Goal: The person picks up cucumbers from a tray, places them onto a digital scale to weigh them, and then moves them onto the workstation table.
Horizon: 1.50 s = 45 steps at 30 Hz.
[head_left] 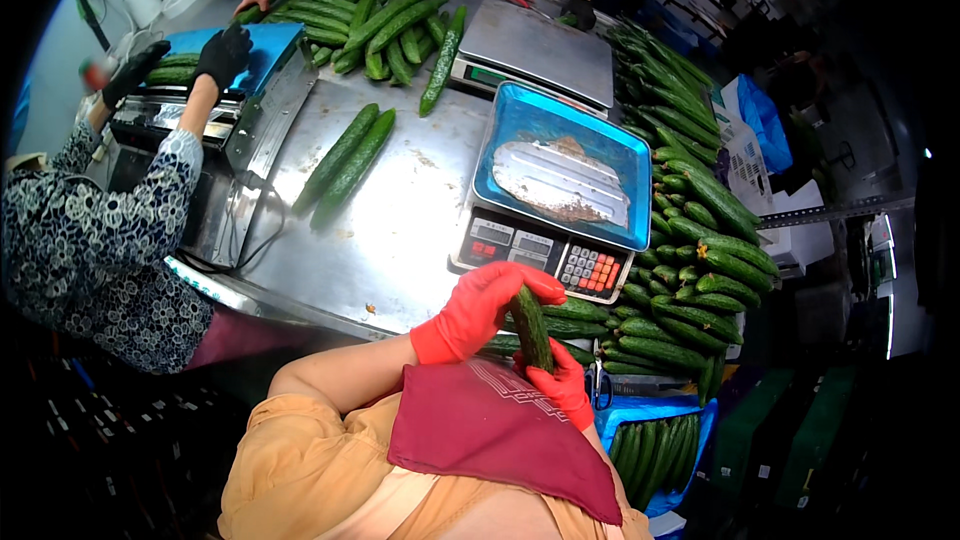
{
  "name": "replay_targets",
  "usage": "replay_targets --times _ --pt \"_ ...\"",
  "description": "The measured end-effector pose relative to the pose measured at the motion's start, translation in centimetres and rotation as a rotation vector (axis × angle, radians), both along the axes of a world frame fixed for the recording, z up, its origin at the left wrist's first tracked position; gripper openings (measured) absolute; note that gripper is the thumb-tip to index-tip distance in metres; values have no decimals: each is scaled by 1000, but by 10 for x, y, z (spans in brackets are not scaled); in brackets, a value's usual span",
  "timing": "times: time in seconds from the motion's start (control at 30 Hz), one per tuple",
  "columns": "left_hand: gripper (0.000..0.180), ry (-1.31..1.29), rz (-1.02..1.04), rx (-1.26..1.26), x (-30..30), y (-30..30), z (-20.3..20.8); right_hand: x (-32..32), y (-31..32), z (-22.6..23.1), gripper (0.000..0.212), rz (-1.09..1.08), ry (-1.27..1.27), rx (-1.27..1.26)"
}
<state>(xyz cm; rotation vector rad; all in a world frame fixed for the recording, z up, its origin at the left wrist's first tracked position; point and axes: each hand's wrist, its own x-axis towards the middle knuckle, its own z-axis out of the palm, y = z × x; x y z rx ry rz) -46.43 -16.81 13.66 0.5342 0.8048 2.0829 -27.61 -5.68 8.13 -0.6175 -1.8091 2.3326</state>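
Note:
A dark green cucumber (pixel 533 333) is held upright and slightly tilted in front of my chest. My left hand (pixel 478 312), in a red rubber glove, closes around its upper end. Lower down, my right hand (pixel 566 387), gloved the same way, grips the other end. Just beyond my hands stands a weighing scale (pixel 520 242) with a keypad and a blue tray (pixel 640 160), whose middle is worn bare. More cucumbers (pixel 570 308) lie between the scale and my apron, partly hidden by my hands. A pair of scissors (pixel 600 387) is beside my right hand.
Cucumbers are heaped along the right (pixel 690 270) and at the back (pixel 390 25); two lie mid-table (pixel 345 165). A second scale (pixel 540 50) stands behind the first. At left, a co-worker's black-gloved hands (pixel 222 55) are over a blue-topped machine. A blue-lined crate (pixel 705 435) holds cucumbers.

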Motion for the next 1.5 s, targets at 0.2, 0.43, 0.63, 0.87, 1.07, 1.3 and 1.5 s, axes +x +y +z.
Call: replay_targets --times 0.2,0.43,0.63,0.87,1.07,1.3,1.5 --pt "48 -88 -142 -40 -15 11 2 -5 4 16 57 7 -113 -197" --pt "68 -134 -367 53 -6 26 18 -1 32 16 85 212 -52 -476" --pt "66 -103 -456 22 0 28 19 8 33 2 82 262 20 -477" --pt "40 31 -452 -64 -4 27 0 14 35 -7 83 297 -55 -486" --pt "51 -108 -406 24 1 30 10 12 36 -9 86 330 -43 -529" --pt "51 -30 -443 -23 1 31 14 15 38 -14 85 331 -47 -480" --pt "45 -47 -388 11 -2 26 -9 13 27 -2 75 174 -97 -357"
